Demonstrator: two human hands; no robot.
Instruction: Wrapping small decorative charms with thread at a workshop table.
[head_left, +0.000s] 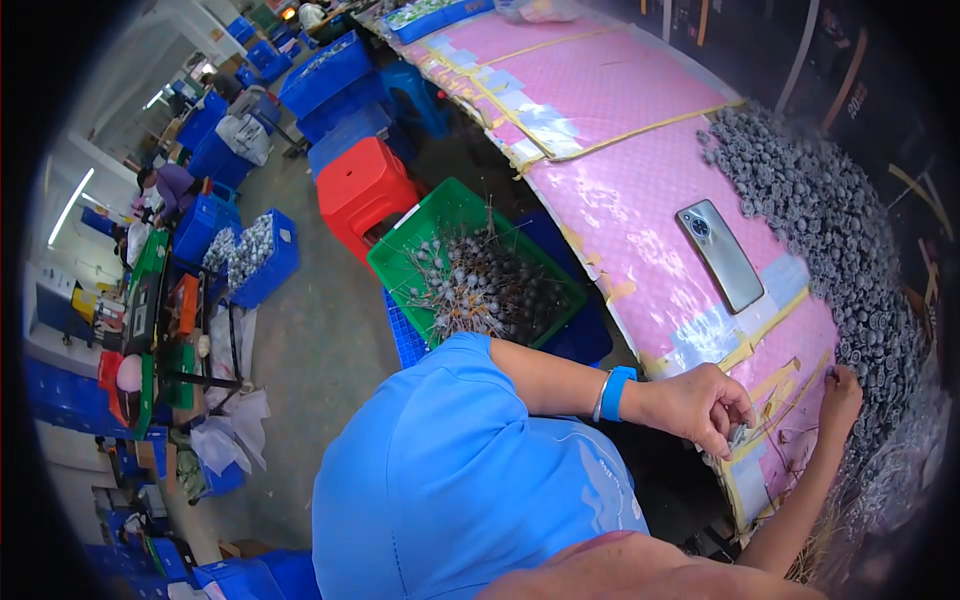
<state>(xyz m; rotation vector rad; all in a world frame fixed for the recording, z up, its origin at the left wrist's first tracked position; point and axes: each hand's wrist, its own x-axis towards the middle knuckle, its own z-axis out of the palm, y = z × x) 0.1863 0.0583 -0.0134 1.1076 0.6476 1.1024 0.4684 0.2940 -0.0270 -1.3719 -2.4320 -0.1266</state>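
My left grip (708, 405) is pinched around a small grey piece (738, 436) over the worktop (640, 220) edge. My right grip (842, 402) is beside the grey pile (810, 190); I can't tell if it's closed or holding anything.

Grey floor (320, 360) lies beside a red stool (365, 185); a tube light (71, 208) glows beyond.

A small grey piece (738, 435) sits pinched in the fingertips of the left hand (712, 408), above the worktop (625, 215); the fingers cover much of it, so its full shape cannot be told. Small, rounded dark-grey pieces (815, 195) lie in a broad, loose heap along the worktop's right side, jumbled at various angles, just beside the right hand (843, 400).
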